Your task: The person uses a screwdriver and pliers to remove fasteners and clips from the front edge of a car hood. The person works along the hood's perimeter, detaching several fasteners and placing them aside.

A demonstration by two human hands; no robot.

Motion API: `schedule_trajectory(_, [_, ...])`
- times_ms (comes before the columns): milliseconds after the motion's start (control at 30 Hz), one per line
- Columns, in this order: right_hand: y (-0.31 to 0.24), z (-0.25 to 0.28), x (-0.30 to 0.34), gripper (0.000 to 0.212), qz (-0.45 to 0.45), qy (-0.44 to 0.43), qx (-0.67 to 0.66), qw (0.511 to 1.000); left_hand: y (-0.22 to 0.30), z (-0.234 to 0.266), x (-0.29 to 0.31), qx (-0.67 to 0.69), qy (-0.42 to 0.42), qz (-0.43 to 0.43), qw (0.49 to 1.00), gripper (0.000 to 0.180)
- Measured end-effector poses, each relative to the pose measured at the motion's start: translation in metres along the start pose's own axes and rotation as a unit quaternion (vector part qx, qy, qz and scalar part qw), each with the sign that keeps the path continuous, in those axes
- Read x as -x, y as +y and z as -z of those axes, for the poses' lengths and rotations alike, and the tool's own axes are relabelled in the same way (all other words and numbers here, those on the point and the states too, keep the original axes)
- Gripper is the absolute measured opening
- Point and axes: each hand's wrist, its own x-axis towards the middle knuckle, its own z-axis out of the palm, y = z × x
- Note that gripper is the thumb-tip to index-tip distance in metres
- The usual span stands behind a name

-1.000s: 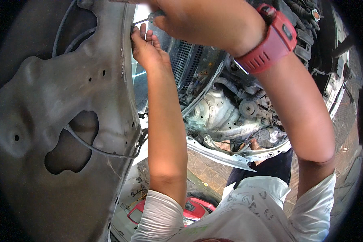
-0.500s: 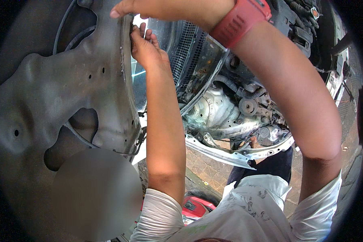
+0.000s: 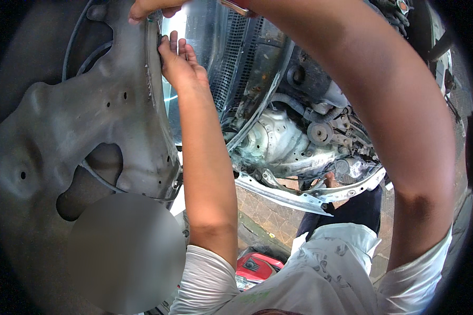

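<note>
A raised car hood (image 3: 136,123) shows its grey inner panel at the left. My left hand (image 3: 183,68) is up against the hood's long edge; its fingers are stretched and apart, with the thumb side touching the rim. Higher up, partly cut off by the top of the picture, my right hand (image 3: 155,6) straddles the same edge. Its thumb lies on the inner panel and its fingertips curl on the other side. My right arm arches across the engine bay, with a red watch strap (image 3: 235,6) at the wrist.
The open engine bay (image 3: 320,134) lies at the right, with a pulley, hoses and a pale metal body rail (image 3: 291,197) along its near side. Behind my left arm are the windshield (image 3: 194,47) and black cowl grille (image 3: 236,58). A red object (image 3: 257,266) sits low, near my body.
Both hands and the hood edge have shifted a little left in view. My right hand is higher, and its watch strap has mostly left the picture.
</note>
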Motion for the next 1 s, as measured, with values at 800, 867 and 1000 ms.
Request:
schedule_trajectory(800, [-0.014,-0.102,0.069,0.016,-0.258,0.364,-0.577,0.684,0.001,-0.005,0.002,-0.033,-0.014,-0.006,0.999,0.038])
schedule_trajectory(867, [-0.013,-0.105,0.069,0.017,-0.262,0.373,-0.590,0.666,0.001,-0.005,0.002,-0.023,-0.026,-0.009,0.999,0.036])
schedule_trajectory(1000, [-0.028,-0.100,0.056,0.014,-0.137,0.450,-0.342,0.814,-0.008,0.020,-0.025,0.010,-0.087,0.022,0.996,0.043])
